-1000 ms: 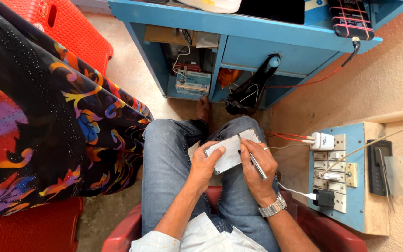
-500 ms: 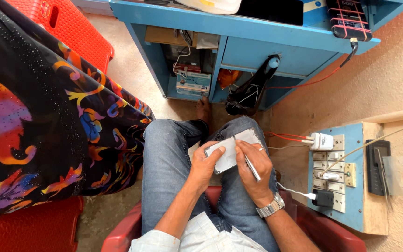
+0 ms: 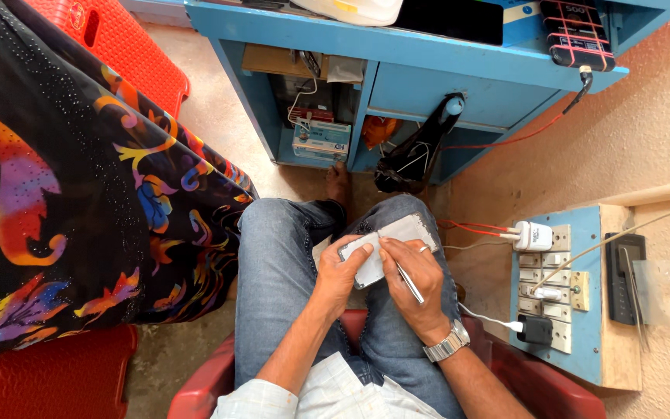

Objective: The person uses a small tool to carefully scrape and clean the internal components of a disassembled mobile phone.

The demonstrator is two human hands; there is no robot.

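The flat grey panel [image 3: 385, 247], possibly a phone back cover, lies tilted above the jeans-clad right thigh [image 3: 397, 326]. The left hand [image 3: 340, 271] grips its lower end. The right hand [image 3: 416, 279] presses its top face while pinching a thin metal tool [image 3: 409, 282].

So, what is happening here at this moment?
A person sits in a red chair with a flat silver phone-like device resting on the lap. The left hand holds the device by its near end. The right hand presses fingers on its back and also holds a thin silver tool. A blue desk stands in front, and a switchboard with chargers is on the wall to the right. Someone in a colourful patterned garment stands on the left.
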